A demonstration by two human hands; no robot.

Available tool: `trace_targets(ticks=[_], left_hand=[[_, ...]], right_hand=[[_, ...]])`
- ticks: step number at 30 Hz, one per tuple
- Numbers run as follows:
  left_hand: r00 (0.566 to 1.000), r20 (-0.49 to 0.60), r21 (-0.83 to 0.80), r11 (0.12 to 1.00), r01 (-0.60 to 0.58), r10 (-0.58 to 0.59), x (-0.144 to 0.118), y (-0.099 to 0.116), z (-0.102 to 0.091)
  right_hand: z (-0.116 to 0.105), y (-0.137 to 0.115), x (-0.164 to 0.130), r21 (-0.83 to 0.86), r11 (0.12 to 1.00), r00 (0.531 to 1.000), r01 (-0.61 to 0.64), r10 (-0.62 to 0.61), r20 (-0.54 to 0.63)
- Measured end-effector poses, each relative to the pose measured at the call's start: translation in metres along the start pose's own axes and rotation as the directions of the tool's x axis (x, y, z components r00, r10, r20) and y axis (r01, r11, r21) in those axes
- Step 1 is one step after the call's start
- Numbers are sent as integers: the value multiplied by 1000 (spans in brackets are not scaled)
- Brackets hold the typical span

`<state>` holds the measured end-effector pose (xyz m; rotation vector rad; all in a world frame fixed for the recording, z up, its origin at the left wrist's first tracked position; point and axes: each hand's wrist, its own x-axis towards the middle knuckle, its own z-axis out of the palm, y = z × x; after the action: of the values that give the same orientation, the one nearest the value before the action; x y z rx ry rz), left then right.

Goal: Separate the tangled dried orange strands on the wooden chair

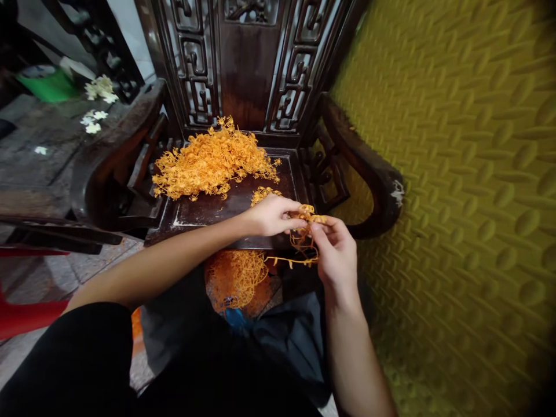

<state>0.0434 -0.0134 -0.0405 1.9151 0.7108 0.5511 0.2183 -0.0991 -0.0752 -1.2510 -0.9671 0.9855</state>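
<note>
Item one: a small orange tangle (305, 231) of thin plastic strands, held between my two hands just past the near edge of the chair seat (204, 209). My left hand (271, 215) was closed on its upper part with thumb and fingertips pinched; my right hand (334, 252) gripped it from the right, fingers curled, loose strands trailing down and to the left below.

Item two: a large orange heap (212, 162) of the same strands, lying on the far left part of the dark carved seat, well apart from my hands.

Item three: a lesser clump (264, 194) on the seat, just beyond my left hand.

Item four: a further orange mass (237, 278) below the seat, near my lap.

Item five: white flowers (101, 88) on the far left surface.

Item six: a yellow padded wall (456, 174) at right.
</note>
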Motion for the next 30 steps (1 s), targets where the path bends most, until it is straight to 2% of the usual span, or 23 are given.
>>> trace_targets(ticks=[3, 5, 8, 10, 12, 15, 18, 23, 30], left_hand=[[996, 23, -88, 992, 86, -84, -3, 2, 7], [996, -34, -26, 996, 86, -87, -4, 1, 10], [994, -110, 91, 995, 31, -20, -5, 3, 10], [993, -109, 15, 999, 49, -47, -6, 8, 8], [986, -94, -144, 982, 121, -135, -6, 14, 7], [965, -65, -327, 919, 219, -253, -1, 24, 5], [954, -17, -431, 863, 263, -299, 6, 31, 3], [942, 51, -490, 814, 313, -332, 9, 36, -8], [939, 75, -470, 819, 330, -336, 10, 42, -13]], right_hand=[[7, -5, -2, 1, 1000, 997, 17, -17, -69], [9, -8, -4, -29, 999, 995, 22, -24, -93], [10, -8, -6, -41, 999, 998, -1, -1, -61], [10, -8, -7, -16, 1000, 999, -9, 8, -45], [12, -7, -7, 34, 999, 998, 7, -5, -67], [17, -8, -7, 109, 991, 989, 74, -59, -135], [22, -10, -6, 161, 976, 976, 145, -115, -182], [25, -13, -6, 153, 966, 959, 207, -170, -227], [32, -11, -10, 111, 972, 961, 209, -183, -208]])
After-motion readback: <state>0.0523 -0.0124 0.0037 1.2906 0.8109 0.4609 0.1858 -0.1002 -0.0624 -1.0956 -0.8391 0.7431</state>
